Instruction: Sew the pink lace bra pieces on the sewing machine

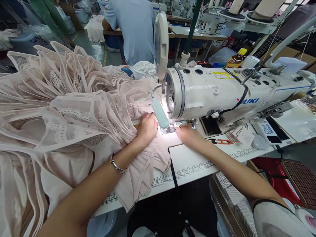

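My left hand [147, 127] rests, fingers curled, on a pale beige lace garment [158, 149] left of the needle of a white sewing machine [204, 90]. Its fingertips are partly behind a small pale green lamp [160, 113], which lights the needle area. On the other side of the presser foot, my right hand [188, 135] has its fingers drawn together at the metal needle plate [168, 129]. Whatever lies between those fingertips is too small to tell. A large heap of similar beige garments [81, 105] covers the table's left side and spills over its front edge.
Orange-handled thread snips [221, 141], a dark phone [211, 126] and paper tags [245, 135] lie right of my right hand. A ruler tape [192, 169] runs along the table's front. A bottle with a yellow cap [237, 57] stands behind the machine. A person in blue [135, 29] sits ahead.
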A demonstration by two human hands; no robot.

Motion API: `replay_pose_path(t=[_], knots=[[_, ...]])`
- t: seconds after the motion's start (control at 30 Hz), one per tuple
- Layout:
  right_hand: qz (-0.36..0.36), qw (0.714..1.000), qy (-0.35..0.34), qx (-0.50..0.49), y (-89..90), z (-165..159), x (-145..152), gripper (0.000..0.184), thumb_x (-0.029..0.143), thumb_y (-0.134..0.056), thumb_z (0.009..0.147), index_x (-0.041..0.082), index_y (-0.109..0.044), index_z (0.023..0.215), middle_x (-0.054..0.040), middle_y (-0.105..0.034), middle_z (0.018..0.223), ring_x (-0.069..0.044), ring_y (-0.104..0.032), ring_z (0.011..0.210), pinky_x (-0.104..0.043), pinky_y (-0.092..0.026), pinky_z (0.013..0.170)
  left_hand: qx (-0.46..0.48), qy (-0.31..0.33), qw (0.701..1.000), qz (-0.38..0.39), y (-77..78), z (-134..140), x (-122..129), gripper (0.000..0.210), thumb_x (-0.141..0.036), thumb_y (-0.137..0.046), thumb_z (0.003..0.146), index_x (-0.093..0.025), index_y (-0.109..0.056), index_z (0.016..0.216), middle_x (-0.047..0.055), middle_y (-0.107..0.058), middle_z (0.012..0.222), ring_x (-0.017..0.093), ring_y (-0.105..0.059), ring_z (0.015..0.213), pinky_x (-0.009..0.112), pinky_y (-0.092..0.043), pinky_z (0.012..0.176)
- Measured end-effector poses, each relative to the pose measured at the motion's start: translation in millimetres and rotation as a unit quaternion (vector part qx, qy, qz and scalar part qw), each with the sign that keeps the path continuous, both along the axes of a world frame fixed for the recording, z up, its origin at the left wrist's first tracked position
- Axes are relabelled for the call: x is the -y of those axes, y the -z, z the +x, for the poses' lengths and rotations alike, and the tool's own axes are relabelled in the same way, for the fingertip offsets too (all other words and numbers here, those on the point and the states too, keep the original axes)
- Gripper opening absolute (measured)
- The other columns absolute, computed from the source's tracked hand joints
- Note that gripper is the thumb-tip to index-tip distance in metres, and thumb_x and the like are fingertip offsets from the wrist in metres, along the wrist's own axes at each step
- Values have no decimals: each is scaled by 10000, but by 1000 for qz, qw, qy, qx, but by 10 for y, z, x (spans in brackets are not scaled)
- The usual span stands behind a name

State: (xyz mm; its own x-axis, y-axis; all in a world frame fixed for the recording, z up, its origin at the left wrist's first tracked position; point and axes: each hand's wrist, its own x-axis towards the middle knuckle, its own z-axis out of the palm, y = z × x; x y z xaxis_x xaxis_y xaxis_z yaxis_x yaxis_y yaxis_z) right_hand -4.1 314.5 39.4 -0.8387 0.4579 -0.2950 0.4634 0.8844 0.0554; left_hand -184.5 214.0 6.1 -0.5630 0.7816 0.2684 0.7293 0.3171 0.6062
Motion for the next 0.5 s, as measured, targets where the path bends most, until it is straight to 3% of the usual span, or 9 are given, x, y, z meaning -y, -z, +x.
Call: replay_pose_path(t=[0.17,0.37,0.5], knots=[[-1,999,6,-32,-17,45,46,491,186,-274,1028,159,-450,1486,-189,-650,1217,-301,-583,1041,-412,-430,939,-22,6,1000,-6,-10,13,26,199,-50,-537,767,-236,-490,715,96,-637,917,299,-604,1019,442,-506,957],[-24,999,33,33,-215,-87,104,537,45,-289,959,169,-508,1434,-190,-667,1209,-303,-591,1102,-437,-432,957,-11,-27,1000,-8,-102,37,37,237,-16,-519,743,-253,-513,747,89,-643,980,322,-604,1113,464,-480,1014],[-48,997,41,49,-300,-207,100,460,96,-290,991,149,-557,1361,-202,-662,1235,-306,-599,1118,-423,-459,922,16,33,999,17,-180,49,95,191,-67,-519,806,-252,-498,767,84,-645,999,297,-612,1069,432,-503,981]])
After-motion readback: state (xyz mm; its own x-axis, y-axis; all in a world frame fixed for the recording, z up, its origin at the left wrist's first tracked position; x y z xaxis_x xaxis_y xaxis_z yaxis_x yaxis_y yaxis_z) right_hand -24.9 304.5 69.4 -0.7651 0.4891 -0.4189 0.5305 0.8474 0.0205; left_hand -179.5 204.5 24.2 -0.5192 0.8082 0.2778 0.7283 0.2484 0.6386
